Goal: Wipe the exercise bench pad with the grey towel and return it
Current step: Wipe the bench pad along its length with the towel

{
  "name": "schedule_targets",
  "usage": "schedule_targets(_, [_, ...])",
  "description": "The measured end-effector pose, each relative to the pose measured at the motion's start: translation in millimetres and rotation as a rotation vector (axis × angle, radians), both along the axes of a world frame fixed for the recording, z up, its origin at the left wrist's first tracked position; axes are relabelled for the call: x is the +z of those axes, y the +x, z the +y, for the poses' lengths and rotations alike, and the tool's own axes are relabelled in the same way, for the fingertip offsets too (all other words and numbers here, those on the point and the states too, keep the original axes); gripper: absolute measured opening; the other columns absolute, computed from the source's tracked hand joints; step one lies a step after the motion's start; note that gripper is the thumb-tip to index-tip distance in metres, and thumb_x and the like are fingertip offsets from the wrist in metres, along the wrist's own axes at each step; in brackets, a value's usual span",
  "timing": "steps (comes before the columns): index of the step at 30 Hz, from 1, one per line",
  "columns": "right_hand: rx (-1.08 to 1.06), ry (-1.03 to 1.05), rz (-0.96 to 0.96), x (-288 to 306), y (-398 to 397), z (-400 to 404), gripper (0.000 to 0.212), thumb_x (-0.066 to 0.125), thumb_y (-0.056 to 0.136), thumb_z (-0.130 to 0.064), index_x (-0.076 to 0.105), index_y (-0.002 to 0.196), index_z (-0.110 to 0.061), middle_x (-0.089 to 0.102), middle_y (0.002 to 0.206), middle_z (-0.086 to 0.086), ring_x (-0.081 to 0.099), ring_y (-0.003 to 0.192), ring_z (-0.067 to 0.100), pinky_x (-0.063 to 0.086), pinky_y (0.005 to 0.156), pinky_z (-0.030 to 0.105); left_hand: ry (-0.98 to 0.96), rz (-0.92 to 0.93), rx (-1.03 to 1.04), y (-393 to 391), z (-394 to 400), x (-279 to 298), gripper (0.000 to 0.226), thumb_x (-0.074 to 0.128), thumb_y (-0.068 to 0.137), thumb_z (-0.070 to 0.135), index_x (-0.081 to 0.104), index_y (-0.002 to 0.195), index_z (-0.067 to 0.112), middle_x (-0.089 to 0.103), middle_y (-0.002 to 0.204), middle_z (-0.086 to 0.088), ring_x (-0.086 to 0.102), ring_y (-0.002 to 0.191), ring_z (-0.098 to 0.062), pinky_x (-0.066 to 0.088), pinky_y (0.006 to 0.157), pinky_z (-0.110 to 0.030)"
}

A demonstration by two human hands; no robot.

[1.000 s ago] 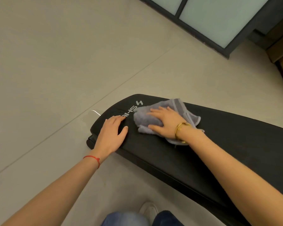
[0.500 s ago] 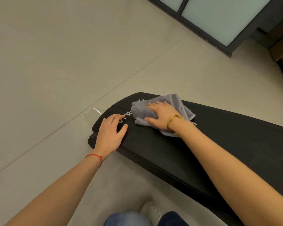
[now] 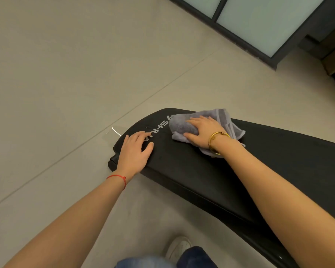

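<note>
The black bench pad [image 3: 211, 171] runs lengthwise from the right hand's grip away to the person's right, mostly unwiped by the look of it. The grey towel [image 3: 184, 126] lies bunched directly under the right hand [image 3: 201, 132], fingers spread flat, pressing. The left hand [image 3: 135, 151] rests flat just left of it, at the pad's end.

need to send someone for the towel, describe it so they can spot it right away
Find the long black bench pad on the pale floor. At its rounded end, beside the white lettering, lies the towel under the right hand. It is the only soft, crumpled grey thing there.
</note>
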State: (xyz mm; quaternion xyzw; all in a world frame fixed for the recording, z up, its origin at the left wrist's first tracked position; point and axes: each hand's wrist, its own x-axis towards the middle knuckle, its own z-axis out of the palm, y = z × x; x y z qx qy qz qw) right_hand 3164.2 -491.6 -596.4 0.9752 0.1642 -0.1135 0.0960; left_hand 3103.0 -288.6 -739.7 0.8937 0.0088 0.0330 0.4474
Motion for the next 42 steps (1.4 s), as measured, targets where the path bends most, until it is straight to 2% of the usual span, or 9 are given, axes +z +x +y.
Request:
schedule_targets(8, [0.222,0.223,0.116,35.1,-89.1,-12.9,0.055,0.051,0.091,-0.054,0.041,0.142,-0.035,0.038,0.151,-0.012,0.026,0.143,0.009,0.016,0.12,0.033,0.003,0.019,-0.041,-3.4,1.8,5.4,0.044,0.041,0.099,0.037,0.049,0.14,0.022,0.046,0.145,0.002,0.036,0.139,-0.014,0.007,0.124,-0.038])
schedule_targets(16, [-0.052,-0.012,0.068,-9.0,28.9,4.9,0.058,0.047,0.094,-0.051,0.04,0.144,-0.023,0.037,0.153,0.004,0.029,0.142,0.027,0.016,0.119,0.043,-0.018,0.045,-0.055,1.1,5.4,1.5,0.046,0.041,0.1,0.039,0.046,0.143,0.025,0.041,0.15,0.002,0.03,0.143,-0.013,0.005,0.124,-0.037])
schedule_targets(21, [0.205,0.135,0.156,-15.7,-23.6,39.5,0.058,0.052,0.092,-0.05,0.039,0.144,-0.029,0.038,0.153,-0.002,0.027,0.144,0.021,0.014,0.12,0.038,0.001,0.011,-0.024,2.9,25.8,-16.7,0.051,0.038,0.096,0.043,0.051,0.138,0.017,0.049,0.144,-0.002,0.039,0.137,-0.019,0.022,0.119,-0.035])
schedule_targets(23, [0.31,0.225,0.178,-6.6,-51.8,34.5,0.056,0.053,0.091,-0.051,0.041,0.143,-0.031,0.038,0.152,-0.007,0.025,0.144,0.015,0.013,0.121,0.037,0.027,0.006,-0.044,2.2,35.8,-23.8,0.064,0.028,0.091,0.053,0.051,0.139,0.018,0.048,0.145,-0.002,0.039,0.137,-0.02,0.021,0.116,-0.03])
schedule_targets(25, [0.345,0.247,0.231,3.2,-56.3,23.7,0.057,0.052,0.091,-0.054,0.041,0.143,-0.034,0.038,0.152,-0.01,0.025,0.143,0.01,0.014,0.12,0.034,0.04,0.009,-0.027,2.9,42.9,-28.7,0.059,0.032,0.093,0.05,0.049,0.14,0.018,0.046,0.147,-0.003,0.039,0.137,-0.021,0.02,0.119,-0.033])
schedule_targets(29, [0.186,0.141,0.192,-5.8,5.3,13.1,0.06,0.051,0.09,-0.055,0.041,0.143,-0.03,0.038,0.152,0.0,0.032,0.141,0.021,0.024,0.117,0.039,0.023,0.044,-0.003,-0.4,48.6,-30.1,0.053,0.037,0.097,0.047,0.048,0.142,0.019,0.044,0.148,-0.001,0.036,0.139,-0.018,0.02,0.12,-0.039])
schedule_targets(33, [-0.01,-0.012,0.083,-40.7,56.3,41.6,0.055,0.045,0.094,-0.049,0.041,0.143,-0.024,0.034,0.155,0.002,0.028,0.142,0.026,0.014,0.117,0.042,-0.001,0.049,0.043,-3.6,53.9,-29.5,0.049,0.043,0.099,0.04,0.045,0.143,0.018,0.044,0.148,0.0,0.035,0.139,-0.017,0.016,0.121,-0.033])
schedule_targets(38, [0.248,0.158,0.191,-30.0,-6.8,63.9,0.055,0.051,0.094,-0.048,0.039,0.144,-0.028,0.036,0.153,-0.003,0.026,0.143,0.018,0.012,0.118,0.035,-0.026,0.081,0.045,-7.6,56.6,-31.5,0.049,0.044,0.099,0.039,0.044,0.145,0.02,0.043,0.149,-0.001,0.037,0.137,-0.019,0.025,0.119,-0.039])
schedule_targets(42, [0.374,0.266,0.279,-7.4,-27.7,34.0,0.056,0.053,0.09,-0.054,0.043,0.142,-0.034,0.04,0.149,-0.015,0.025,0.141,0.005,0.012,0.117,0.026,-0.042,0.092,0.039,-6.6,58.3,-36.7,0.051,0.042,0.098,0.045,0.043,0.145,0.024,0.043,0.149,0.004,0.036,0.136,-0.016,0.028,0.116,-0.031])
